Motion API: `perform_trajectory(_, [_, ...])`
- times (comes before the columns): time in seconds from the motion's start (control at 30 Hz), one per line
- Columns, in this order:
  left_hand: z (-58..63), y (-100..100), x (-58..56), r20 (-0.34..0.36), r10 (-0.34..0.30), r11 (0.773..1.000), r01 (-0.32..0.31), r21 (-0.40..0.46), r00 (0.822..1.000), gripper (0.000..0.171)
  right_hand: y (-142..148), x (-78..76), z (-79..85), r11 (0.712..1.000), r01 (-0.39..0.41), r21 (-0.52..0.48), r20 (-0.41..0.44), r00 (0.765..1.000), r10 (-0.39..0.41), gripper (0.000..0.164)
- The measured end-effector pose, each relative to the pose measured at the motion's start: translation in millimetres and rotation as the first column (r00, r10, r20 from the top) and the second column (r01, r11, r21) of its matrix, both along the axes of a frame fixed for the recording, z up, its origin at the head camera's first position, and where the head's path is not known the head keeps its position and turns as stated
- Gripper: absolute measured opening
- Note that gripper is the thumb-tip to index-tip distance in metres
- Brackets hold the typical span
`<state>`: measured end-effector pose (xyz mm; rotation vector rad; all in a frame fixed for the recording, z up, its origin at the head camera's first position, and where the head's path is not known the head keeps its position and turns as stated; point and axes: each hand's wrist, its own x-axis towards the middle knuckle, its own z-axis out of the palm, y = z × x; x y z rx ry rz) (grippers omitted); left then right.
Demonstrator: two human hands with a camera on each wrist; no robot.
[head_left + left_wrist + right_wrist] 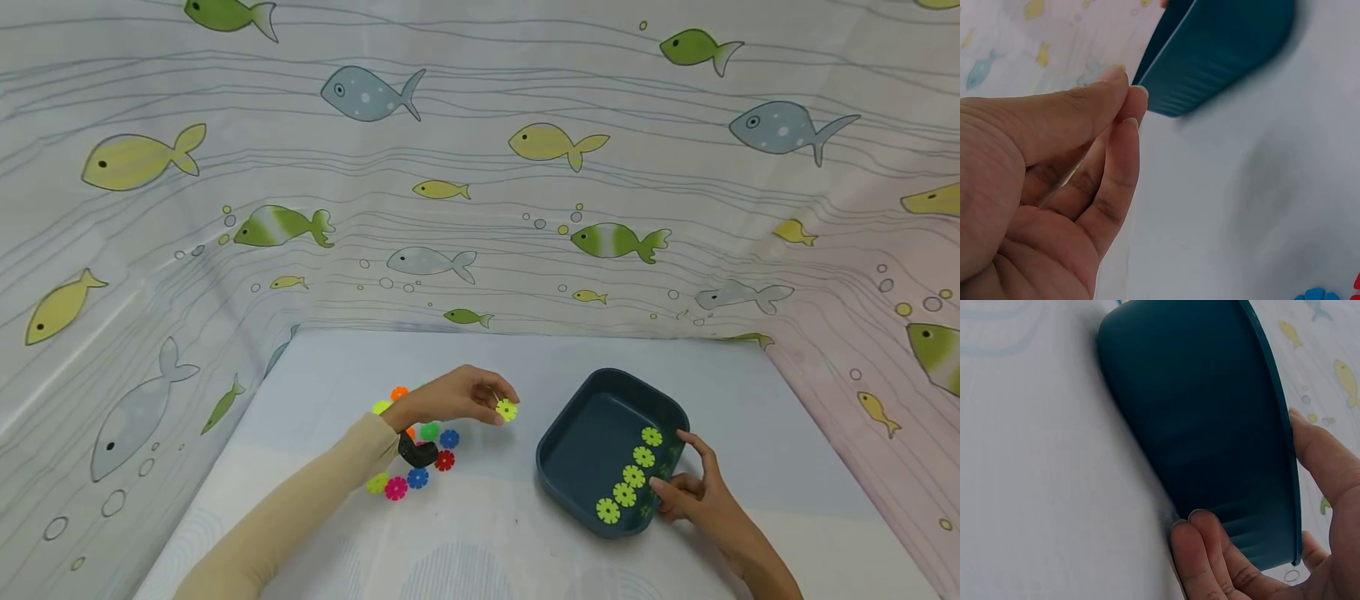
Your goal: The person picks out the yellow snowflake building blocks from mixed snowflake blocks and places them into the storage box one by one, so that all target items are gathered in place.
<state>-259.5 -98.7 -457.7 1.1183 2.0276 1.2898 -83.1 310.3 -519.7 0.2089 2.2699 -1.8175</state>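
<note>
Yellow disc [507, 410] pinched in left hand [459, 395]; right hand [697, 487] grips tray [592, 437]; sleeve [300, 508] partly hides coloured discs [417, 477].

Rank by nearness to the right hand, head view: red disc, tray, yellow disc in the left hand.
1. Tray: held by the right hand.
2. Yellow disc: left of the tray, in the left hand.
3. Red disc: farther left.

Table [495, 496]: white top, pale blue curved lines toward near edge.
Tray [592, 433]: dark blue, open side up, between middle and right edge.
Discs [445, 460]: notched, loose group left of middle, some partly hidden; orange nearest far edge, pink and yellow nearest near edge; green, blue, red among them.
</note>
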Motion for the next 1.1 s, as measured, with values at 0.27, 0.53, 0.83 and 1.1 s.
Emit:
perform_trajectory(0.27, [-0.4, 14.1, -3.5, -0.018, -0.005, 1.000, 0.005, 0.003, 1.000, 0.031, -1.6, 0.8, 0.5, 1.000, 0.011, -0.003, -0.029, 1.000, -0.011, 0.090])
perform_trajectory(0.53, [0.0, 31.3, -3.4, -0.007, -0.043, 0.999, 0.043, 0.025, 0.999, 0.034, -3.2, 1.3, 0.2, 1.000, 0.017, 0.002, -0.057, 0.998, -0.016, 0.089])
perform_trajectory(0.83, [2.3, 53.7, -3.4, -0.029, -0.069, 0.997, 0.070, 0.035, 0.997, 0.037, -3.8, 2.4, 0.5, 1.000, 0.023, 0.012, -0.074, 0.997, -0.022, 0.089])
perform_trajectory(1.1, [5.4, 77.9, -1.9, -0.030, -0.102, 0.993, 0.104, 0.058, 0.994, 0.037, -2.7, 2.3, 0.1, 1.000, 0.016, 0.010, -0.073, 0.997, -0.015, 0.090])
